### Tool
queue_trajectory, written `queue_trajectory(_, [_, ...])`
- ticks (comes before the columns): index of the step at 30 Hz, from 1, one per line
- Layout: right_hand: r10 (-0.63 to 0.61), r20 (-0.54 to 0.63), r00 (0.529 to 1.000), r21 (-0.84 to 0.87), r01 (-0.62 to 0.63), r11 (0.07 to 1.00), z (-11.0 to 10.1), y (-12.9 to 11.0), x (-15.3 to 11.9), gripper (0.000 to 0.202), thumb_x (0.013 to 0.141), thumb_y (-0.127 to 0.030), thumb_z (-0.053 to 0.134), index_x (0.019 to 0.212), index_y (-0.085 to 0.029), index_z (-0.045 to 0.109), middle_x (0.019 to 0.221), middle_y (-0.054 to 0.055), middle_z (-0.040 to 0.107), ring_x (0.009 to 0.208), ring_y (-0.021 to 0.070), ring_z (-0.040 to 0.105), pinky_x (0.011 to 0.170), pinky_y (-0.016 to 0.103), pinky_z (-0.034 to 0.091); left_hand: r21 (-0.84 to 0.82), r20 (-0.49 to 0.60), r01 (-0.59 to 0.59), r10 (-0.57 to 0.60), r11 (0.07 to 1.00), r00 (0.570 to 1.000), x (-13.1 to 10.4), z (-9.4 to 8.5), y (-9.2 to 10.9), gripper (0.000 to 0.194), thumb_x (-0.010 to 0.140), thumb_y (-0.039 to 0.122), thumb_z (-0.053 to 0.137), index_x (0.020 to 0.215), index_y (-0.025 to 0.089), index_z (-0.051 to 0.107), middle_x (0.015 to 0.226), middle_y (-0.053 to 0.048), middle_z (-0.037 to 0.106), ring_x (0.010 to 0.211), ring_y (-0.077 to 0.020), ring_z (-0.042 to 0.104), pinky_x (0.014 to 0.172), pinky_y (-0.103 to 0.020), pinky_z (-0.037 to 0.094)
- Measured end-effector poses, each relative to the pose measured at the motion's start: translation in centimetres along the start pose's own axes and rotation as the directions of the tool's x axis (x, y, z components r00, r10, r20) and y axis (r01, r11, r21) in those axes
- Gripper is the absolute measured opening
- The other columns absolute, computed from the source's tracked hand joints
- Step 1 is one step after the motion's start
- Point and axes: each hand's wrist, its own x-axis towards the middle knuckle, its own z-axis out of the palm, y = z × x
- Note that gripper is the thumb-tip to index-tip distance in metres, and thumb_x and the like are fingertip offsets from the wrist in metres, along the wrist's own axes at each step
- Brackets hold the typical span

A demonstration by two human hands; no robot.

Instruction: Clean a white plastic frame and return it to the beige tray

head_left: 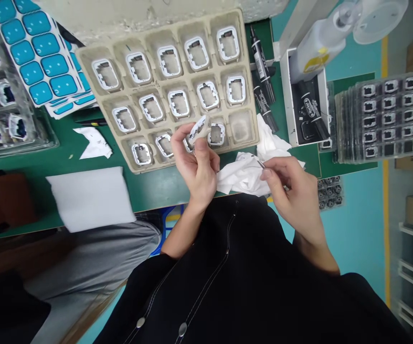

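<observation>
A small white frame (198, 128) sits pinched between the thumb and fingertips of the left hand (196, 165), lifted just above the near edge of the pulp tray (242, 71) and tilted so its opening faces sideways. The right hand (288, 185) is just right of that hand, nearer the body than the tray, with thumb and forefinger closed narrowly on thin tweezers (261, 164) whose tip points towards the frame. Under and between both hands, at the near right corner of the tray, lies a crumpled white cloth (244, 174). The tray itself holds rows of similar white frames in its pockets, with the near right pocket bare. Right of the tray lie black marker pens (262, 64), then an open white box (321, 86) with a white bottle (317, 48) resting across it, and further right a stack of clear trays (382, 117) with small dark parts. Left of the tray is a sheet of blue pads (36, 52); beyond it more clear trays (2, 105). Near left of the tray, a white paper scrap (93, 143) and a white sheet (90, 197) lie on the green mat (149, 184).
</observation>
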Motion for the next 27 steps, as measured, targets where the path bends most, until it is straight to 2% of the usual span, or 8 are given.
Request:
queue_trajectory(2, [-0.033, -0.031, 0.999, -0.008, 0.033, 0.999, 0.0, 0.1, 0.2, 0.009, 0.114, -0.036, 0.079, 0.119, -0.029, 0.077, 0.104, 0.001, 0.077, 0.087, 0.0182, 0.073, 0.076, 0.034, 0.06, -0.027, -0.01, 0.011, -0.011, 1.0, 1.0, 0.0, 0.1, 0.3, 0.061, 0.104, 0.082, 0.076, 0.127, 0.029, 0.058, 0.059, 0.014, 0.039, 0.041, -0.0065, 0.032, 0.047, -0.025, 0.021])
queue_trajectory(5, [-0.083, -0.084, 0.993, -0.017, 0.082, 0.996, 0.1, 0.1, 0.4, 0.009, 0.109, -0.03, 0.084, 0.116, -0.029, 0.08, 0.104, 0.002, 0.075, 0.083, 0.0181, 0.069, 0.071, 0.034, 0.06, -0.04, -0.044, 0.046, -0.048, 0.998, 0.998, -0.1, 0.1, 0.6, 0.06, 0.103, 0.081, 0.077, 0.129, 0.029, 0.061, 0.061, 0.013, 0.04, 0.043, -0.0065, 0.033, 0.048, -0.025, 0.021])
queue_trajectory(10, [-0.162, -0.138, 0.977, -0.086, 0.151, 0.985, 0.0, 0.1, 0.5, 0.014, 0.113, -0.028, 0.079, 0.125, -0.03, 0.087, 0.102, 0.003, 0.084, 0.085, 0.0212, 0.076, 0.077, 0.038, 0.064, -0.026, -0.06, 0.062, -0.064, 0.998, 0.996, -0.1, -0.1, 0.7, 0.062, 0.102, 0.082, 0.078, 0.128, 0.028, 0.063, 0.063, 0.013, 0.04, 0.044, -0.0067, 0.035, 0.048, -0.025, 0.021])
queue_trajectory(14, [-0.167, -0.102, 0.981, -0.093, 0.158, 0.983, -0.4, 0.2, 0.7, 0.025, 0.115, -0.027, 0.076, 0.137, -0.031, 0.087, 0.1, 0.003, 0.082, 0.082, 0.0197, 0.073, 0.075, 0.038, 0.063, -0.036, -0.042, 0.062, -0.064, 0.997, 0.997, -0.1, -0.1, 0.7, 0.063, 0.101, 0.082, 0.079, 0.127, 0.027, 0.061, 0.063, 0.013, 0.038, 0.044, -0.0064, 0.036, 0.049, -0.023, 0.023])
queue_trajectory(19, [-0.218, -0.054, 0.974, -0.129, 0.21, 0.969, -0.5, 0.3, 0.9, 0.037, 0.117, -0.023, 0.069, 0.151, -0.032, 0.081, 0.116, 0.007, 0.08, 0.101, 0.0235, 0.077, 0.088, 0.041, 0.066, -0.039, -0.042, 0.089, -0.09, 0.995, 0.995, -0.1, -0.2, 0.5, 0.066, 0.103, 0.083, 0.076, 0.131, 0.026, 0.059, 0.065, 0.013, 0.038, 0.047, -0.007, 0.038, 0.051, -0.023, 0.025])
queue_trajectory(22, [-0.273, -0.035, 0.961, -0.182, 0.263, 0.948, -0.2, 0.3, 1.1, 0.038, 0.117, -0.022, 0.068, 0.152, -0.032, 0.081, 0.116, 0.008, 0.078, 0.103, 0.0251, 0.077, 0.088, 0.044, 0.067, -0.051, -0.05, 0.092, -0.095, 0.994, 0.994, -0.1, -0.3, 0.4, 0.064, 0.105, 0.082, 0.074, 0.13, 0.025, 0.062, 0.064, 0.013, 0.036, 0.046, -0.0069, 0.039, 0.05, -0.023, 0.022])
queue_trajectory(27, [-0.3, -0.014, 0.954, -0.206, 0.291, 0.934, 0.9, -0.1, 2.0, 0.035, 0.116, -0.022, 0.069, 0.147, -0.033, 0.082, 0.117, 0.008, 0.076, 0.101, 0.0257, 0.076, 0.09, 0.046, 0.068, -0.17, -0.041, 0.081, -0.089, 0.982, 0.995, -0.3, -0.4, 0.8, 0.059, 0.108, 0.081, 0.071, 0.128, 0.026, 0.065, 0.052, 0.015, 0.039, 0.038, -0.0092, 0.029, 0.042, -0.025, 0.016])
